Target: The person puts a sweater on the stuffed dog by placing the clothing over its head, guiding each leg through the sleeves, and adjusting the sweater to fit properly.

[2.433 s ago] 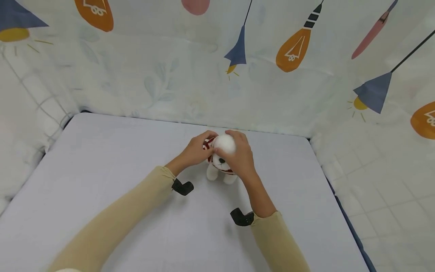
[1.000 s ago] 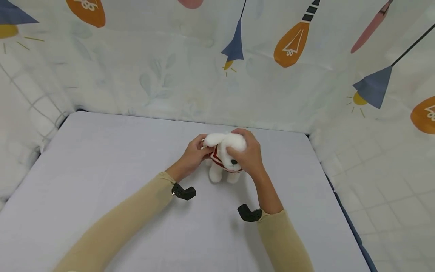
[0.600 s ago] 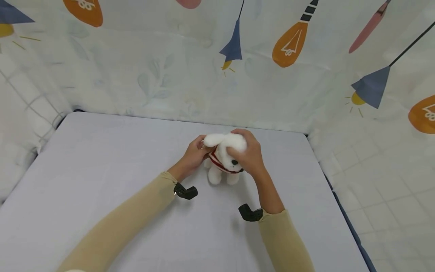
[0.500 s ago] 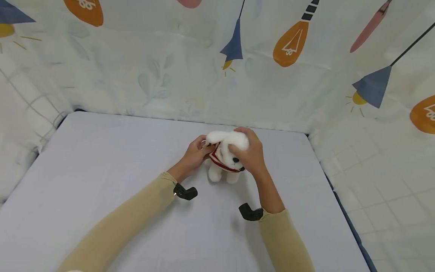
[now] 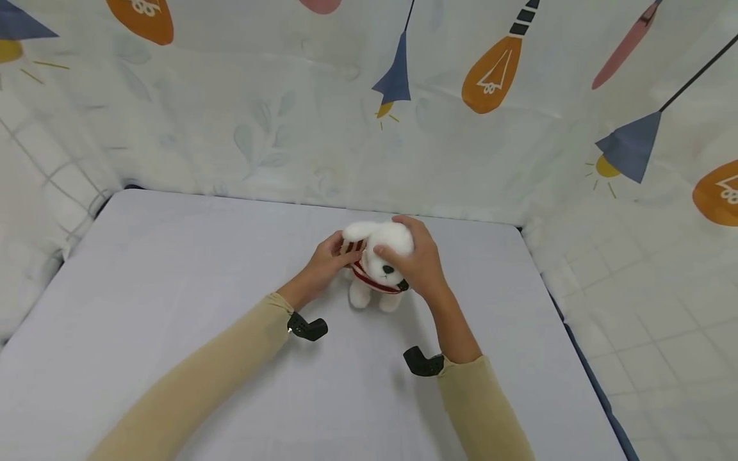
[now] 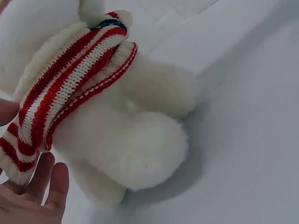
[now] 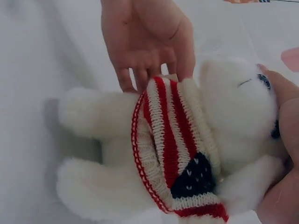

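Note:
A white plush dog (image 5: pixel 398 237) stands on the white tabletop towards its back edge, facing the camera. It wears a knitted red-and-white striped sweater (image 6: pixel 70 88) with a dark blue patch (image 7: pixel 194 177) on the chest. My left hand (image 5: pixel 323 266) is at the dog's left side in the head view, pinching the sweater's edge between thumb and fingers. Across the top and side of the plush head lies my right hand (image 5: pixel 423 262), gripping it with the thumb over the face near the black nose (image 5: pixel 389 269). The far ear and the dog's back are hidden.
The white tabletop (image 5: pixel 202 269) spreads around the dog. Behind it hangs a pale cloth (image 5: pixel 323 128) printed with lamps and bulbs. Black wrist cameras (image 5: pixel 423 362) sit at both cuffs of the tan sleeves (image 5: pixel 213 371).
The dog's head has turned and shifted slightly left since half a second ago. More of the sweater's stripes show beside my left hand. Earlier, its light-coloured ear came into view.

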Tool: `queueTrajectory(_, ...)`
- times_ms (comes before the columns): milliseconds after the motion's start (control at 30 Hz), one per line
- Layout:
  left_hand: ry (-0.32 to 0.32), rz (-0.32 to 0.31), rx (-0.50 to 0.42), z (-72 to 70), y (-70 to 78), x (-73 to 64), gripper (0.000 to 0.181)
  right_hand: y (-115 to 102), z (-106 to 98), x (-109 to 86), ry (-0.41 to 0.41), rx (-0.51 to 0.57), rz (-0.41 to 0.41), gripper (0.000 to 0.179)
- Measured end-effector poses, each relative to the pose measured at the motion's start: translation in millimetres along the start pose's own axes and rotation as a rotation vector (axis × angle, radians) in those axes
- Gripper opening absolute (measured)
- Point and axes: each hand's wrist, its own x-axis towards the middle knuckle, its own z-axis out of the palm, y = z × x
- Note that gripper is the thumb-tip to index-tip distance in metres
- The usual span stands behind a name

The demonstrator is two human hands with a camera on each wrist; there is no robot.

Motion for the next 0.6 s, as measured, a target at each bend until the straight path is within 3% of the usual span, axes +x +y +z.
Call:
queueTrajectory(167, -0.092, -0.017, -0.005, -4.4, -2.7, -2.1, 0.059, 3.3, 0.6, 1.1, 0.024, 0.001, 0.008, 0.064)
queueTrajectory(333, -0.195, -0.014, 0.025, -7.2, -7.1, -4.8, 0.071, 10.0, -1.0, 2.7, 0.024, 0.069, 0.092, 0.063)
queueTrajectory(433, -0.230, 0.014, 0.120, -7.2, -8.1, -6.2, 0.080, 13.4, -1.9, 4.2, 0.050, 0.124, 0.143, 0.060)
queueTrajectory(600, -0.223, 0.050, 0.328, -4.2, -9.1, -7.8, 0.088, 14.1, -6.7, 5.9, 0.092, 0.243, 0.168, 0.057)
